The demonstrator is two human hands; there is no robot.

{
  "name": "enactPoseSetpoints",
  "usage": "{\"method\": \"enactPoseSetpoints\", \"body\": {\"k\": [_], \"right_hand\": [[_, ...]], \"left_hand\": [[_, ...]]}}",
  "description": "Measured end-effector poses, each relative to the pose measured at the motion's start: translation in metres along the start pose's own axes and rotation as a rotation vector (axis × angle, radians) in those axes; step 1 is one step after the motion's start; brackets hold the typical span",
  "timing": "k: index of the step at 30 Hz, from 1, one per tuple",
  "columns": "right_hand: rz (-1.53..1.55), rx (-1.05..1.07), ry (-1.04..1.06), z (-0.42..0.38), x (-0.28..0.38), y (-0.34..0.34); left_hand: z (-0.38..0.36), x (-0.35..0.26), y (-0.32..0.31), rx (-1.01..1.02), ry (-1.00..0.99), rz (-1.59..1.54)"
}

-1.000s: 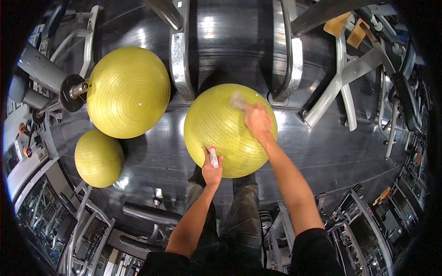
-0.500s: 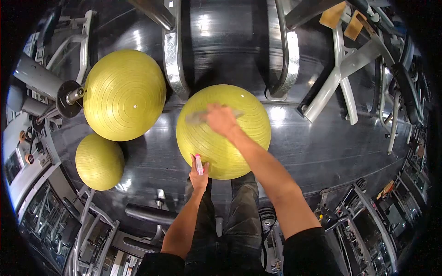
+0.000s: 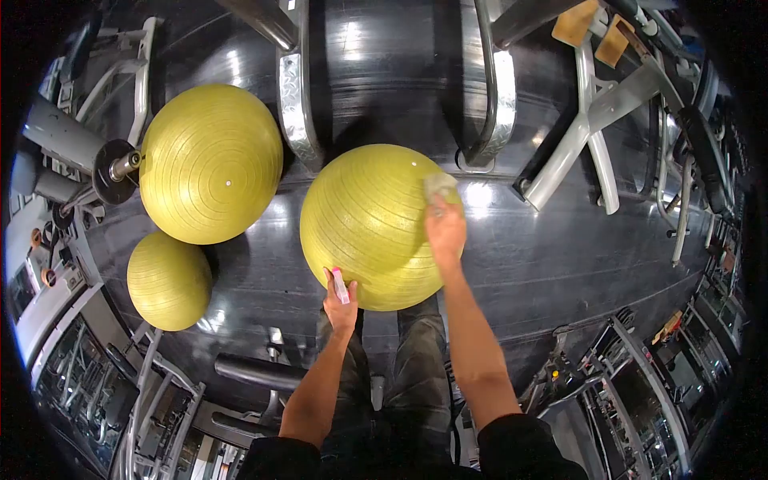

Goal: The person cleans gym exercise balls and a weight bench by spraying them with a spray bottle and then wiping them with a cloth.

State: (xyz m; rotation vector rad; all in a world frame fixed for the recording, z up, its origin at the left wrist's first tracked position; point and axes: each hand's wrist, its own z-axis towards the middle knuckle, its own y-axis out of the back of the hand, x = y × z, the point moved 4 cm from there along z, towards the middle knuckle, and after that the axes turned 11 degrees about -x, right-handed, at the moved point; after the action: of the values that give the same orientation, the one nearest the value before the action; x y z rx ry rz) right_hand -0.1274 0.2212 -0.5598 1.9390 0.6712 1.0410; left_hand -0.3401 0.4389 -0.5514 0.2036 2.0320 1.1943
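A large yellow-green exercise ball [image 3: 368, 216] rests on the dark floor in front of my legs. My right hand [image 3: 445, 232] is closed on a greyish cloth [image 3: 439, 187], blurred by motion, which lies against the ball's upper right side. At the ball's lower left, my left hand [image 3: 341, 307] is wrapped round a small clear bottle with a pink top [image 3: 341, 286]. That hand sits against the ball's near edge.
Two more yellow-green balls stand to the left, a big one [image 3: 212, 164] and a smaller one [image 3: 170, 282]. Metal machine legs [image 3: 294, 104] rise beyond the ball. A grey frame [image 3: 592, 124] stands at right, a padded bar [image 3: 260, 371] at lower left.
My right hand has swept the cloth from the ball's upper left across to its right side. My left hand keeps the bottle at nearly the same place.
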Motion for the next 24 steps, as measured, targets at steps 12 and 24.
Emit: {"method": "enactPoseSetpoints", "body": {"k": [12,24], "right_hand": [[0.067,0.327,1.020,-0.012,0.003,0.018],[0.076,0.172,0.715,-0.058,0.034,0.012]], "left_hand": [[0.006,-0.003,0.004,0.082,0.056,-0.009],[0.023,-0.064,-0.015,-0.063,-0.047,0.031]]}}
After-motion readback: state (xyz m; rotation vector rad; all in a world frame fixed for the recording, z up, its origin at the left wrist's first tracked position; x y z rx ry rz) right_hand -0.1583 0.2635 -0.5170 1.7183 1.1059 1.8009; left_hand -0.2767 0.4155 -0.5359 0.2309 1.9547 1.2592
